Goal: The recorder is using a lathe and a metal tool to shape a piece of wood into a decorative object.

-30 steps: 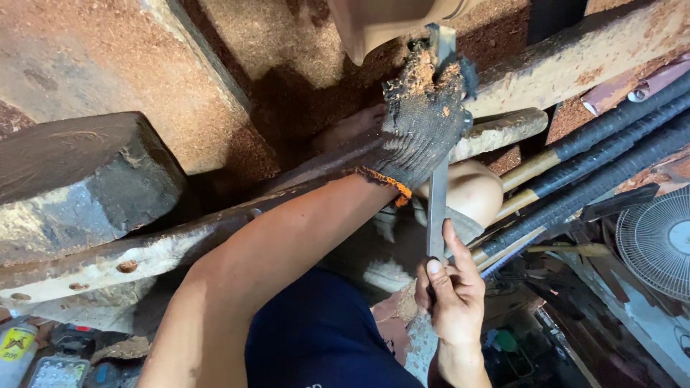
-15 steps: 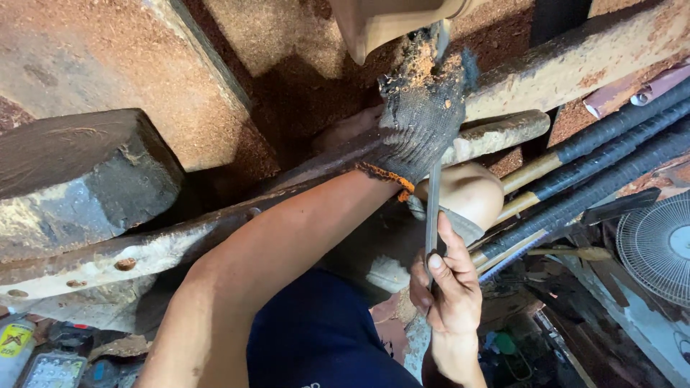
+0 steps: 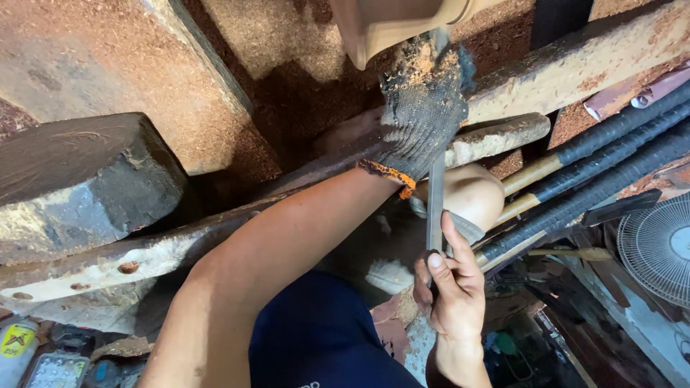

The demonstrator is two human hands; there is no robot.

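My left hand (image 3: 420,108) wears a dark knit glove caked with sawdust and is closed around the far end of a long flat metal file (image 3: 435,205). My bare right hand (image 3: 449,287) grips the near end of the same file, thumb laid along it. The file runs almost straight away from me, its far tip under a pale wooden workpiece (image 3: 392,25) at the top of the view. A rusty metal rail (image 3: 575,65) passes behind the gloved hand.
A heavy dark metal block (image 3: 83,179) sits at left on a worn bar (image 3: 136,259). Several black-wrapped tool handles (image 3: 611,162) lie at right above a fan grille (image 3: 658,248). Sawdust covers the surface behind. Small containers (image 3: 18,345) stand at bottom left.
Both hands have slid the file slightly toward me and downward; the gloved hand has dropped a little from the pale workpiece.
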